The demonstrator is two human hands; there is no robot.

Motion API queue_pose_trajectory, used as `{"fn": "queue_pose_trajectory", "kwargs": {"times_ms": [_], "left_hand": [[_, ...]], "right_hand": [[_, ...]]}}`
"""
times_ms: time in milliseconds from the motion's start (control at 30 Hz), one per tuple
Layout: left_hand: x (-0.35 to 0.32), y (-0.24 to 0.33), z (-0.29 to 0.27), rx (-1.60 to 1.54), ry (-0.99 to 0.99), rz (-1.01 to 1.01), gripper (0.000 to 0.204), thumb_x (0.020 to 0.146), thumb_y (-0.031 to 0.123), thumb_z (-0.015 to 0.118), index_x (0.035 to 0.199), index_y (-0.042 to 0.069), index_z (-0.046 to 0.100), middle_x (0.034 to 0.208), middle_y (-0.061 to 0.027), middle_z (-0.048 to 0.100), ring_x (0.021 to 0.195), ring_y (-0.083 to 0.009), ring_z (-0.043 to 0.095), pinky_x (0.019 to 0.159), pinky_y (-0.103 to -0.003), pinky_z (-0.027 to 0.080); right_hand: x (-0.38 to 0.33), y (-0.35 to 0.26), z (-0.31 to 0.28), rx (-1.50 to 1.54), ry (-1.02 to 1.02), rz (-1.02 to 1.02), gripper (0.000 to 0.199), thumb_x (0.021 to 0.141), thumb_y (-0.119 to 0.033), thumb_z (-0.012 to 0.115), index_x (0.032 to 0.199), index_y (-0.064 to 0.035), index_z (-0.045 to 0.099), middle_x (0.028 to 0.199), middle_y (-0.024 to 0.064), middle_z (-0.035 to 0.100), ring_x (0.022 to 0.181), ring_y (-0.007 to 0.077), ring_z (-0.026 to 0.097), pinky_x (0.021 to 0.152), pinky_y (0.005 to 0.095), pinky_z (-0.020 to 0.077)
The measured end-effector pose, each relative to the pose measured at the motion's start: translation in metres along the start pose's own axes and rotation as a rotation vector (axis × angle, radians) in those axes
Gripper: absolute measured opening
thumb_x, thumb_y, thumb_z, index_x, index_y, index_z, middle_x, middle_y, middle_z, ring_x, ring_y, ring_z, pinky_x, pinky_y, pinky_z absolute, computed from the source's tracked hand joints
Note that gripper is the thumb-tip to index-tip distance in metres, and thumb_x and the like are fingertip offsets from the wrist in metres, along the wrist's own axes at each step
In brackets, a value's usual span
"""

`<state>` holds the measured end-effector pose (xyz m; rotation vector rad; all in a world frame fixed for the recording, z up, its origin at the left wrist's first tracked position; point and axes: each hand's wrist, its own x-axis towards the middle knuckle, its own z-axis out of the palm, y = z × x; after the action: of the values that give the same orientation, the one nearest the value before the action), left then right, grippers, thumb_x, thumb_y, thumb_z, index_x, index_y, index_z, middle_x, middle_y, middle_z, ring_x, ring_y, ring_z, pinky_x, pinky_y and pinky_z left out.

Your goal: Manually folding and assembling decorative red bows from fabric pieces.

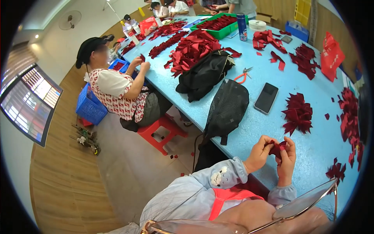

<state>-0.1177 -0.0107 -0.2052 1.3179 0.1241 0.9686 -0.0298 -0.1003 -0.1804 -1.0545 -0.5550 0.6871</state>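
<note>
Between my two hands, over the near edge of the blue table, is a small folded piece of dark red ribbon (277,149). My left hand (257,156) pinches its left side with thumb and fingertips. On the other side, the fingers of my right hand (287,160) are closed on the same piece. The ribbon's exact fold is partly hidden by my fingers. Just beyond my hands lies a pile of cut dark red ribbon pieces (298,113) with pointed ends. A black phone (266,98) rests to the left of that pile.
On the table (249,130) lie a black mesh bag (228,105), black cloth (206,74), orange-handled pliers (243,76), a large red ribbon heap (194,48), a green tray (222,34) and a blue can (242,27). A co-worker (115,85) sits at the left on a red stool (161,134).
</note>
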Motion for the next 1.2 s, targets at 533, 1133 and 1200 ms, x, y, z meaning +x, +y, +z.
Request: {"fn": "queue_pose_trajectory", "kwargs": {"times_ms": [533,1133,1200], "left_hand": [[-0.015,0.028,0.007,0.105,0.146,-0.033,0.004,0.093,0.008,0.045,0.095,0.004,0.046,0.082,-0.0024,0.051,0.065,-0.0069,0.045,0.057,-0.021,0.041],[0.001,0.027,0.004,0.554,0.105,0.224,0.01,0.091,0.009,0.048,0.101,0.007,0.047,0.091,-0.0017,0.052,0.071,-0.0057,0.048,0.053,-0.018,0.039],[0.01,0.024,0.001,0.911,0.06,0.491,0.01,0.091,0.009,0.048,0.101,0.007,0.049,0.093,-0.002,0.052,0.073,-0.0064,0.05,0.055,-0.018,0.04]], "right_hand": [[-0.01,-0.008,-0.003,-0.146,-0.103,-0.007,0.009,0.083,-0.004,0.052,0.091,-0.0048,0.055,0.078,-0.0022,0.054,0.065,0.0045,0.048,0.054,0.0189,0.0378],[-0.008,-0.001,-0.008,-0.063,-0.045,-0.056,0.005,0.086,-0.006,0.05,0.09,-0.0067,0.053,0.079,-0.0041,0.051,0.062,0.0012,0.043,0.053,0.0165,0.0331],[-0.005,0.0,-0.01,-0.085,-0.047,-0.042,0.005,0.086,-0.007,0.05,0.09,-0.0066,0.053,0.079,-0.004,0.051,0.063,0.0013,0.044,0.053,0.0165,0.034]]}}
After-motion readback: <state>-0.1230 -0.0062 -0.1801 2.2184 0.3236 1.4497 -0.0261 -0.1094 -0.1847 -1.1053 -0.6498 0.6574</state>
